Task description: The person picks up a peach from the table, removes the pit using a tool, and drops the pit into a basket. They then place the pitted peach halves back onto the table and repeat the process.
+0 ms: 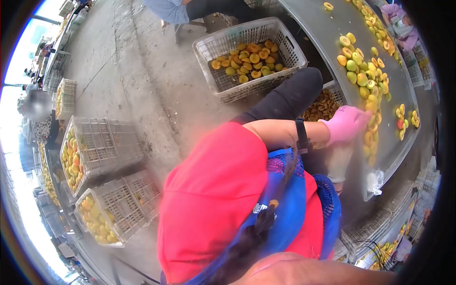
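A worker's left hand, in a pink glove with a black band at the wrist, stretched out from a red sleeve to the near edge of the grey metal desk. Its fingertips were bunched against a heap of yellow peaches lying along that edge. Whether the fingers had closed on a fruit could not be told. The right hand, pale-gloved and blurred, hung just below it at the same edge, its grip equally unclear. More peaches lay scattered toward the desk's far end.

On the concrete floor, beyond the worker's knee, stood a white plastic basket of halved fruit. A second basket of darker pieces sat tucked against the desk. Two mesh crates of whole fruit lay well apart from them across the floor. A seated person worked beyond the white basket, and a co-worker sat at the desk's far edge.
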`<act>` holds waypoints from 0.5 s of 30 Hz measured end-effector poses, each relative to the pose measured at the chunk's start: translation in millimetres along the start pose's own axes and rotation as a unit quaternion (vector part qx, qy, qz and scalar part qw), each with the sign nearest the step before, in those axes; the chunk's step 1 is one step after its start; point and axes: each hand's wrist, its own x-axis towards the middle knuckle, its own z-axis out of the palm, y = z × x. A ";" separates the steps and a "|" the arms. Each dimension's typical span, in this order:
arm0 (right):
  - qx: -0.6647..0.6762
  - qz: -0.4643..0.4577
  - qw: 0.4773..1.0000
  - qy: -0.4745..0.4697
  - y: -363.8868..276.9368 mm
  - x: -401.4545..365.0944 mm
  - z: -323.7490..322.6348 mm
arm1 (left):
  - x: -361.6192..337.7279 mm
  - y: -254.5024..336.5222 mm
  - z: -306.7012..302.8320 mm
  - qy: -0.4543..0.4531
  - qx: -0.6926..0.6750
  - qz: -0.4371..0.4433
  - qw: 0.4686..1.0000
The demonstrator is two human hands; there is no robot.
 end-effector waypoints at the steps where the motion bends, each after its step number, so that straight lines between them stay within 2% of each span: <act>1: 0.005 0.009 1.000 -0.012 -6.5 -0.5 3.2 | 0.3 1.3 -2.5 -0.004 0.011 0.010 1.000; 3: -0.020 0.014 1.000 -0.018 -13.5 -2.6 7.9 | -1.5 2.4 -5.5 -0.013 0.030 0.028 0.999; 6: -0.031 -0.004 0.999 -0.030 -18.5 -5.5 8.3 | -2.3 11.4 -12.2 -0.087 -0.078 -0.077 0.990; 8: 0.012 0.038 0.999 -0.032 -28.5 -10.1 5.6 | -3.7 17.7 -20.0 -0.118 -0.052 -0.032 0.991; 10: 0.085 0.131 0.988 -0.014 -59.3 -19.9 12.4 | -1.5 18.5 -22.5 -0.150 -0.045 -0.017 0.987; 12: 0.060 0.130 0.990 -0.004 -61.8 -29.9 15.4 | 1.5 7.9 -12.5 -0.192 -0.057 -0.035 0.979; 14: 0.036 0.127 0.991 0.021 -42.8 -35.7 12.5 | 3.4 -15.4 5.2 -0.182 -0.014 0.026 0.983; 15: 0.015 0.129 0.991 0.037 -23.8 -37.4 5.5 | 0.5 -4.2 2.9 -0.222 -0.038 -0.015 0.974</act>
